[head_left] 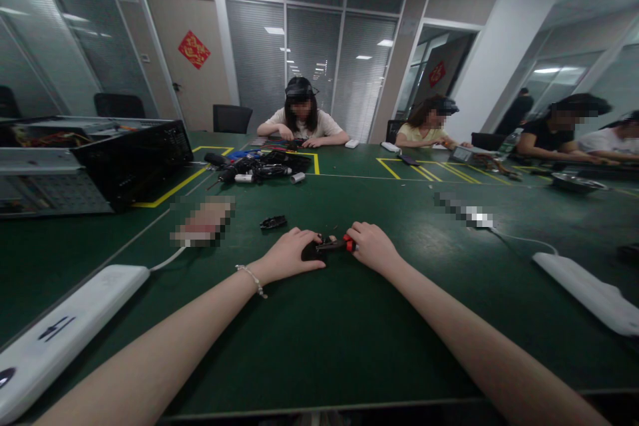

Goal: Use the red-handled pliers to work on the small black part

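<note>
My left hand (292,254) rests on the green table (319,339), fingers curled over a small black object (313,251), perhaps a computer mouse. My right hand (372,245) is closed round the red and black handle of a screwdriver (339,245) whose shaft points left into that black object. A bead bracelet (252,277) circles my left wrist. A loose black part (273,221) lies on the table just beyond my left hand.
An open computer case (94,160) stands at the far left. White power strips lie at the left (64,329) and right (584,289). A pile of tools and parts (259,166) sits mid-table. Other people work at the far side.
</note>
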`<move>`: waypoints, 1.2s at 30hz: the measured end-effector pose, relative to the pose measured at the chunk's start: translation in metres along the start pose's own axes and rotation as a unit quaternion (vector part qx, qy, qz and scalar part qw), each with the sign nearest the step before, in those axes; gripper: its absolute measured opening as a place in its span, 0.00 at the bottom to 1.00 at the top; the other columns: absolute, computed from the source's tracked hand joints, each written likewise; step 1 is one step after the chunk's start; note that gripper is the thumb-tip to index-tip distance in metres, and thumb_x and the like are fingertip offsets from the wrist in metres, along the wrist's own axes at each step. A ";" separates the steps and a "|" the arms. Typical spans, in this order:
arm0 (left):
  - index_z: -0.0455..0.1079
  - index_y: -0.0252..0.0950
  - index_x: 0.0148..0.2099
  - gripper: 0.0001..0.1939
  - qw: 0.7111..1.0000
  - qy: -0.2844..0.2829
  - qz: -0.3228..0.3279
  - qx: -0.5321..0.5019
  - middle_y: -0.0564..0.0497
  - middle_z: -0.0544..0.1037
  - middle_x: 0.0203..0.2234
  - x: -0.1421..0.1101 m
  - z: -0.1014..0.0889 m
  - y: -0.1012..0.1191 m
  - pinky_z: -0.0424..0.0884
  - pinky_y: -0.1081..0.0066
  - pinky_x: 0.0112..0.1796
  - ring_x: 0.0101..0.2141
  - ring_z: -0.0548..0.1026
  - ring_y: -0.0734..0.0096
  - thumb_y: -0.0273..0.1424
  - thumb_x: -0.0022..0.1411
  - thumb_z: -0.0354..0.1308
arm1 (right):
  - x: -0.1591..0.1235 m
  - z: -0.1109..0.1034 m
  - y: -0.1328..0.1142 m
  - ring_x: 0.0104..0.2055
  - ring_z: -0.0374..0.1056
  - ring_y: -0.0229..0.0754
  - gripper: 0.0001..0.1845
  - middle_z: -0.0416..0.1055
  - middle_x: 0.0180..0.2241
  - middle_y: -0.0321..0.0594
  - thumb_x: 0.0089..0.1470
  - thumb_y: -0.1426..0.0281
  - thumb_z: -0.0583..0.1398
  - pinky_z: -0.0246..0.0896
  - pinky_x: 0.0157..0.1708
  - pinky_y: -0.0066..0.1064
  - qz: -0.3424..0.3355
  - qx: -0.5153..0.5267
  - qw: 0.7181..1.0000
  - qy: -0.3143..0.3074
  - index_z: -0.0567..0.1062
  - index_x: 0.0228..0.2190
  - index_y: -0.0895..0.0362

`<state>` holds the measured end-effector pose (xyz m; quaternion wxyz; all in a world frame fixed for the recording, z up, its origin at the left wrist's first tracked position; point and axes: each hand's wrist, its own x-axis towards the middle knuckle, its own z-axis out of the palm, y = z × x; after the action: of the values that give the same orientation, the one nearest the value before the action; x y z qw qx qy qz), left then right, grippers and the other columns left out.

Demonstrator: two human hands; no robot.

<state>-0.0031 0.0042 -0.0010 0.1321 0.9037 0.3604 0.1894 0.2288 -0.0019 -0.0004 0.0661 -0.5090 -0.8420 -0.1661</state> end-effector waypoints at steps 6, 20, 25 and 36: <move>0.62 0.39 0.47 0.25 1.000 0.002 0.002 0.002 0.49 0.68 0.44 0.000 0.000 0.001 0.63 0.65 0.40 0.42 0.65 0.61 0.48 0.52 0.54 | -0.001 -0.002 0.000 0.35 0.61 0.41 0.11 0.66 0.35 0.43 0.44 0.73 0.56 0.53 0.33 0.29 0.002 -0.006 1.000 -0.002 0.70 0.34 0.59; 0.62 0.39 0.47 0.24 1.000 -0.001 -0.001 0.003 0.48 0.69 0.44 0.000 -0.001 0.003 0.62 0.66 0.40 0.42 0.65 0.61 0.48 0.52 0.54 | -0.001 -0.002 -0.001 0.35 0.61 0.41 0.11 0.66 0.36 0.44 0.44 0.74 0.55 0.53 0.33 0.29 0.002 0.001 1.000 -0.003 0.70 0.35 0.59; 0.62 0.39 0.48 0.23 1.000 -0.006 -0.003 -0.001 0.48 0.69 0.44 0.000 -0.002 0.005 0.62 0.66 0.40 0.42 0.65 0.61 0.46 0.53 0.53 | -0.001 -0.003 -0.001 0.35 0.61 0.41 0.11 0.66 0.36 0.44 0.45 0.74 0.55 0.53 0.33 0.29 0.003 0.000 1.000 -0.004 0.70 0.34 0.59; 0.61 0.40 0.50 0.26 1.000 -0.005 -0.020 -0.007 0.49 0.68 0.45 -0.001 -0.002 0.003 0.63 0.65 0.40 0.42 0.65 0.61 0.48 0.52 0.53 | -0.001 -0.003 -0.004 0.36 0.60 0.40 0.10 0.66 0.35 0.42 0.46 0.73 0.55 0.51 0.34 0.29 0.012 -0.008 1.000 -0.001 0.70 0.33 0.58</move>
<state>-0.0032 0.0015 0.0013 0.1437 0.8963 0.3766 0.1846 0.2256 -0.0050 0.0012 0.0632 -0.5196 -0.8345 -0.1719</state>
